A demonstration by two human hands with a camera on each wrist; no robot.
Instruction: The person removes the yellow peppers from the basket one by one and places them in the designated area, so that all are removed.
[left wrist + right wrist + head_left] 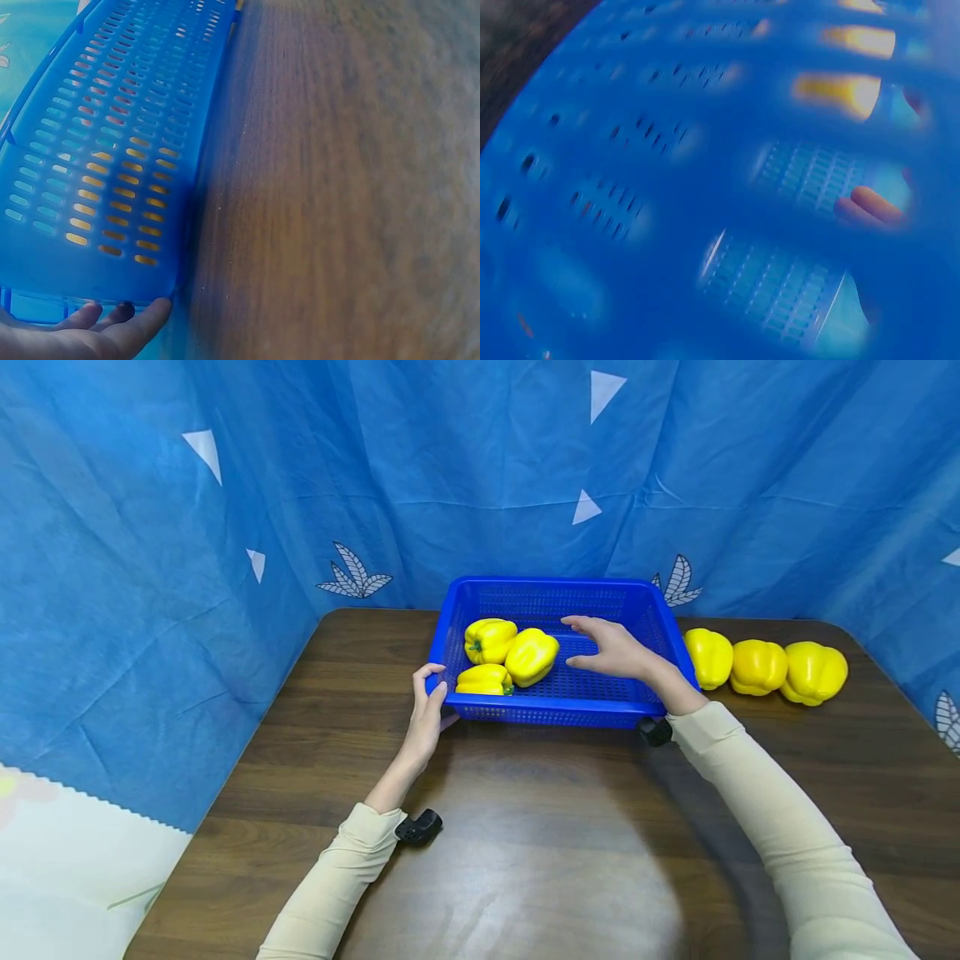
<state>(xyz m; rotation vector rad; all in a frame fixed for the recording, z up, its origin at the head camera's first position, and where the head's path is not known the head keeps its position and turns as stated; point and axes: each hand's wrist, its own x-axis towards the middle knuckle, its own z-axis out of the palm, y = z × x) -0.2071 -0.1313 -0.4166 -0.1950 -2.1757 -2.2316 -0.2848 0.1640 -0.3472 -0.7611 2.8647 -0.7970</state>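
blue plastic basket (555, 703), best steadied by the left hand (424, 714) gripping its corner; the right hand (621, 652), spread and empty, should avoid knocking the yellow bell peppers (532, 657) inside.

From my end I saw the basket (570, 702) as thin moulded plastic, perforated along its walls, smooth, with a soft sheen. The peppers inside it (532, 657) had slick, glossy skins that threw small highlights — as did the row of peppers to its right (759, 667). Beneath the basket I made out a wood-grained tabletop (525, 827), smooth and faintly polished, shiniest in front of it. The curtain (480, 460) behind it looked like soft, creased fabric with a low sheen. In front of the basket, the sleeves (757, 810) were matt, wrinkled cloth, and the wrist cameras (418, 827) looked like hard dark plastic — I couldn't tell for certain.
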